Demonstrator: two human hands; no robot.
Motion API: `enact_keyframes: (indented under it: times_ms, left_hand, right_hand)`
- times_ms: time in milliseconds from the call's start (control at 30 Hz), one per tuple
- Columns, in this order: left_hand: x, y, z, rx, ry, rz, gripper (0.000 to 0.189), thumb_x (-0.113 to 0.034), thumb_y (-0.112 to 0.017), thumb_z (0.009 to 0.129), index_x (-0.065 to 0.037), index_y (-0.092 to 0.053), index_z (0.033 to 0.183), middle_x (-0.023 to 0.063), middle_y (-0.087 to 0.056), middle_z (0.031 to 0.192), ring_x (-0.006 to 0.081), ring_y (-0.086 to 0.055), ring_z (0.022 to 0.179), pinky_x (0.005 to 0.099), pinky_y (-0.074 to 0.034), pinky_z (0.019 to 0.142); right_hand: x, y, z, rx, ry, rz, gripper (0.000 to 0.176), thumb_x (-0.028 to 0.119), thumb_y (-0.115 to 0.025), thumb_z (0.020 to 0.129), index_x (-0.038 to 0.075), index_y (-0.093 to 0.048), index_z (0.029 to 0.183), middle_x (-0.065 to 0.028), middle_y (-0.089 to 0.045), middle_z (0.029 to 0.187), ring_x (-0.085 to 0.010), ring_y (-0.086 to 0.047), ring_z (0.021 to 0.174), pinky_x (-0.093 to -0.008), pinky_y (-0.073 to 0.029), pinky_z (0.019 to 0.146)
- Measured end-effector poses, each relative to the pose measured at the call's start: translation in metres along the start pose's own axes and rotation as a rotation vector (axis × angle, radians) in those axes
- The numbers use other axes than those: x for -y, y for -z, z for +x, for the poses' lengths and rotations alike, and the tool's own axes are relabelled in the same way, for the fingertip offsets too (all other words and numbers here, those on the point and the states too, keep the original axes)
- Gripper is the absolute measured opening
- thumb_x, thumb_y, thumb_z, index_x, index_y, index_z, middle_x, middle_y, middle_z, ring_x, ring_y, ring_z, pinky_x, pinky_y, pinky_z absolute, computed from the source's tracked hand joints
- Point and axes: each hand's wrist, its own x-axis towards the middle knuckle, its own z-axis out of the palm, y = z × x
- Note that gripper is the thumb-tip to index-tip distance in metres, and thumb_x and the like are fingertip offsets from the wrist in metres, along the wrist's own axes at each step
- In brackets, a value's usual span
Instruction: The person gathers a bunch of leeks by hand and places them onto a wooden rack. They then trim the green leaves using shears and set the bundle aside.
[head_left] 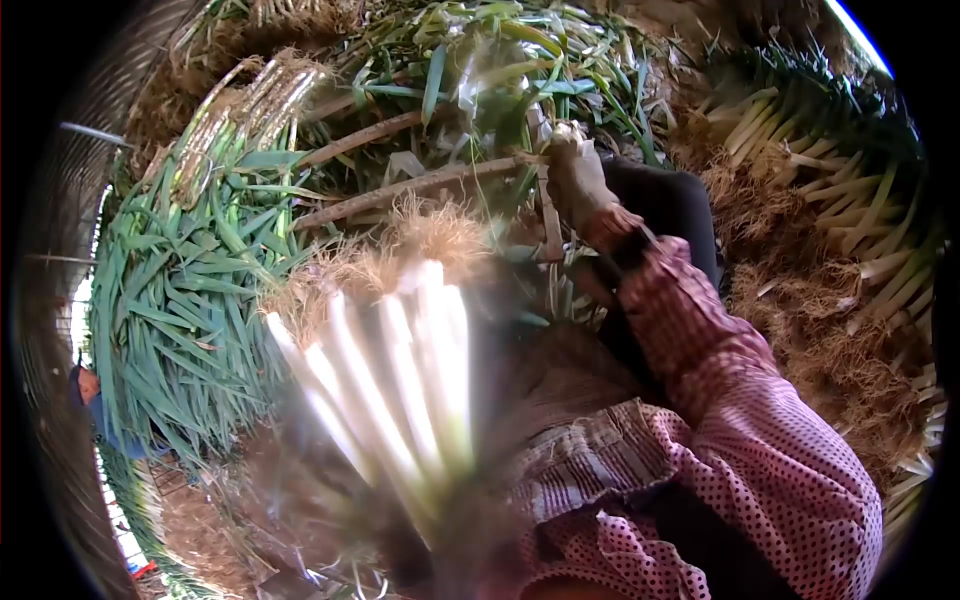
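Observation:
A bunch of leeks point(405, 370) with bright white stems and bushy brown roots stands tilted close in front of me, roots facing away. Its lower end blurs into a dark smear. My left hand cannot be made out there. Farther off, my right hand point(580, 180), in a pale, soiled work glove, reaches beside the wooden sticks. Its fingers look curled at the end of a stick point(420, 192), near thin pale strips. What they hold, if anything, is too small to name. A checked, dotted sleeve point(730, 350) covers that arm.
A large heap of leeks point(190, 300) lies on the left, green leaves toward me. More leeks point(850, 200) lie in a row at the right, roots inward. Loose leaves point(540, 50) are piled behind the sticks. Part of another person point(88, 385) shows at the far left edge.

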Motion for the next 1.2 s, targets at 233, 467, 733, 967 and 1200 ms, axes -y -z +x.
enact_keyframes:
  times_ms: [233,467,733,967,1200]
  left_hand:
    - [-0.007,-0.007,0.013,0.026,-0.024,0.007,0.082,-0.056,-0.068,0.084,0.001,-0.048,0.138,0.0160,-0.059,0.128,0.0268,-0.058,0.113,0.0372,-0.048,0.094]
    - [0.001,-0.003,0.019,0.043,-0.054,-0.014,0.079,-0.054,-0.067,0.085,0.001,-0.049,0.138,0.0164,-0.059,0.129,0.0275,-0.057,0.114,0.0376,-0.047,0.095]
    - [-0.030,-0.014,0.077,0.088,-0.231,0.096,0.076,-0.052,-0.066,0.085,0.000,-0.049,0.138,0.0169,-0.058,0.131,0.0282,-0.057,0.116,0.0381,-0.047,0.096]
    - [-0.117,-0.082,0.182,0.096,-0.576,0.384,0.074,-0.050,-0.066,0.086,0.000,-0.049,0.138,0.0174,-0.057,0.132,0.0289,-0.056,0.117,0.0386,-0.046,0.098]
    - [-0.169,-0.127,0.205,0.019,-0.652,0.626,0.072,-0.049,-0.065,0.087,-0.001,-0.050,0.138,0.0178,-0.057,0.133,0.0295,-0.055,0.119,0.0390,-0.046,0.099]
  right_hand:
    - [0.140,-0.080,-0.086,0.969,0.221,-1.470,0.045,0.048,-0.071,0.084,0.008,-0.072,0.106,-0.0158,-0.073,0.098,-0.0281,-0.072,0.091,-0.0418,-0.058,0.078]
    - [0.027,-0.051,0.029,0.374,0.372,-1.365,0.027,0.034,-0.071,0.086,0.013,-0.075,0.103,-0.0080,-0.074,0.092,-0.0233,-0.072,0.080,-0.0393,-0.058,0.070]
    - [0.073,0.025,0.027,0.385,0.288,-0.996,0.088,0.037,-0.078,0.082,0.012,-0.034,0.154,-0.0216,-0.044,0.147,-0.0327,-0.052,0.131,-0.0417,-0.047,0.107]
    - [0.145,0.040,-0.002,0.626,0.877,-0.942,0.071,0.028,-0.058,0.094,0.014,-0.027,0.157,-0.0192,-0.031,0.157,-0.0355,-0.031,0.145,-0.0473,-0.033,0.118]
    - [0.253,-0.070,-0.146,1.190,0.646,-1.059,0.081,0.052,-0.066,0.090,0.006,-0.037,0.150,-0.0216,-0.047,0.145,-0.0375,-0.047,0.133,-0.0473,-0.041,0.111]
